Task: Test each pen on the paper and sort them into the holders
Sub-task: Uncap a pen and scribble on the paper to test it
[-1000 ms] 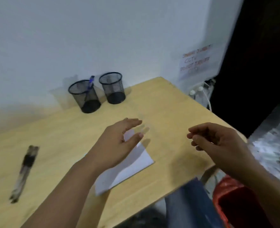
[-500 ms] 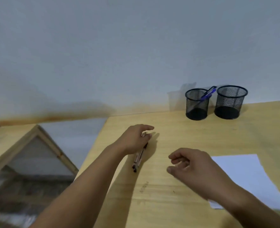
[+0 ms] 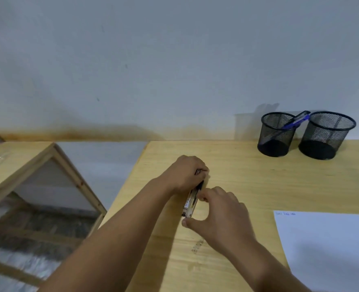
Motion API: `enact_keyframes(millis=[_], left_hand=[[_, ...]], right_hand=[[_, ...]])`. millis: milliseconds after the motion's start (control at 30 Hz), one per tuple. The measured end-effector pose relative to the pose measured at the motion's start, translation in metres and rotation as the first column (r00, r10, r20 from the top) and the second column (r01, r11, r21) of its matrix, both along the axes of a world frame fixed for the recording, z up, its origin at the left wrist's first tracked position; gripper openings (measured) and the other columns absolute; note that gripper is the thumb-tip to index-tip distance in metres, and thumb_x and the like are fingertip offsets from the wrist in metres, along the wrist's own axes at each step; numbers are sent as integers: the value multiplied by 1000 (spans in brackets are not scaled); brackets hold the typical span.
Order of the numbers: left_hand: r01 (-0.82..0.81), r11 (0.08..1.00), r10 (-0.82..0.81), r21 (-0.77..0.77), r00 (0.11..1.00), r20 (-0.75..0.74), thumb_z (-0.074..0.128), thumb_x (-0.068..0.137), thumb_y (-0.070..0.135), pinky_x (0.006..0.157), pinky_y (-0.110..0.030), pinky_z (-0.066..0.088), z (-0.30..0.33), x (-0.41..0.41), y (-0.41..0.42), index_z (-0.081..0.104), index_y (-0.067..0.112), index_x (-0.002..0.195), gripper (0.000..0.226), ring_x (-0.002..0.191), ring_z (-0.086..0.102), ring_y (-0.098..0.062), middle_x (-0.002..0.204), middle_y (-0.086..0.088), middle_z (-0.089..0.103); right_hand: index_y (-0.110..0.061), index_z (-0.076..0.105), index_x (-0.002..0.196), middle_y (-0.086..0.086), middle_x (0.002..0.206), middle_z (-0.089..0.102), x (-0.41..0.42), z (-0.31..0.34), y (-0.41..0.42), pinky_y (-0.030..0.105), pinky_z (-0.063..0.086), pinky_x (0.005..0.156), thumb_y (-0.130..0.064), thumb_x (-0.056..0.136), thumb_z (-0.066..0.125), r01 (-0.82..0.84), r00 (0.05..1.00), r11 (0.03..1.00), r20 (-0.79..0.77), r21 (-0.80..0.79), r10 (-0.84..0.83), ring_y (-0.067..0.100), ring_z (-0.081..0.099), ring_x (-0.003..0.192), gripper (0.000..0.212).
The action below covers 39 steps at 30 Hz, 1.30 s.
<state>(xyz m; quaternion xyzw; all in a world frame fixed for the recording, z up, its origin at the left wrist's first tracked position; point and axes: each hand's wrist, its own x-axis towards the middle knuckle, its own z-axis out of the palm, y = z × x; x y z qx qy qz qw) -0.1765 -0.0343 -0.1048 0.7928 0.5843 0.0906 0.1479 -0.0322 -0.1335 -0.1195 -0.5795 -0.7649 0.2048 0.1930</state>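
A small bunch of clear-barrelled pens lies on the wooden desk. My left hand is closed over the far end of the bunch. My right hand pinches the near end, thumb below and fingers above. Two black mesh holders stand at the back right by the wall. The left holder has a blue pen leaning in it; the right holder looks empty. A white sheet of paper, with faint scribbles at its top left corner, lies at the right.
The desk's left edge runs diagonally past my left forearm. Beyond it stands a lower wooden frame structure with floor showing underneath. A grey wall rises right behind the desk.
My view swung left to the pens. The left hand went from paper to pens and closed on them; the right hand came in and took the bunch's near end.
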Motion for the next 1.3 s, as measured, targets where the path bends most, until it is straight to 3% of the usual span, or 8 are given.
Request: enact_keyframes(millis=[100,200,433,533,733,867,1067,1300], left_hand=[[-31,999,28,27,996,90,50,98,25,99,-36,45,1,-1,-1,70,15,118,30,115,57,-20,124,-4,66],[-126,992,112,23,938,327,55,98,32,91,-26,43,6,2,-6,66,21,124,30,110,59,-10,121,6,68],[-194,971,224,-136,561,797,70,91,21,80,-22,47,27,24,-21,71,19,107,16,85,63,-7,89,1,67],[-181,971,229,-156,514,827,71,90,18,72,-16,47,34,34,-32,70,15,103,14,79,62,-3,90,-4,72],[-137,947,321,-292,333,886,73,86,10,77,-33,43,36,70,-58,67,15,89,9,68,49,-13,80,-4,71],[-108,950,311,-291,329,892,78,81,14,76,-35,38,29,103,-75,69,19,81,11,70,43,-18,64,3,61],[-99,939,343,-329,261,902,77,82,13,77,-30,44,29,132,-93,68,13,89,11,62,55,-5,76,-2,74],[-109,942,337,-319,297,893,76,82,14,70,-19,44,28,140,-102,70,11,92,12,62,60,-1,75,1,74]], right_hand=[[-45,51,118,-22,108,57,7,2,0,32,43,91,-64,72,64,-20,999,1000,-39,-4,20,8,52,110,52],[-47,49,118,-22,101,63,20,4,-4,32,51,85,-51,75,68,-19,984,998,-178,-63,7,3,59,100,47],[-43,52,122,-17,93,63,73,14,-6,25,55,76,-12,82,65,4,944,996,-328,-87,-33,-2,60,83,52],[-41,55,120,-18,95,62,102,23,-5,25,54,76,-7,84,60,34,955,999,-292,-42,-45,1,61,85,50],[-37,63,111,-21,94,64,147,37,-4,22,50,77,-10,86,59,47,966,998,-255,37,-36,1,60,91,37],[-39,65,104,-23,93,65,157,47,0,24,50,74,-35,90,62,16,983,988,-184,152,12,-1,58,87,15],[-30,73,93,-16,84,71,164,52,1,32,55,73,-29,88,68,27,958,972,-283,235,42,4,64,81,8],[-34,72,89,-23,75,68,164,43,-11,29,51,57,-42,87,66,123,953,958,-299,259,-42,-2,60,73,11]])
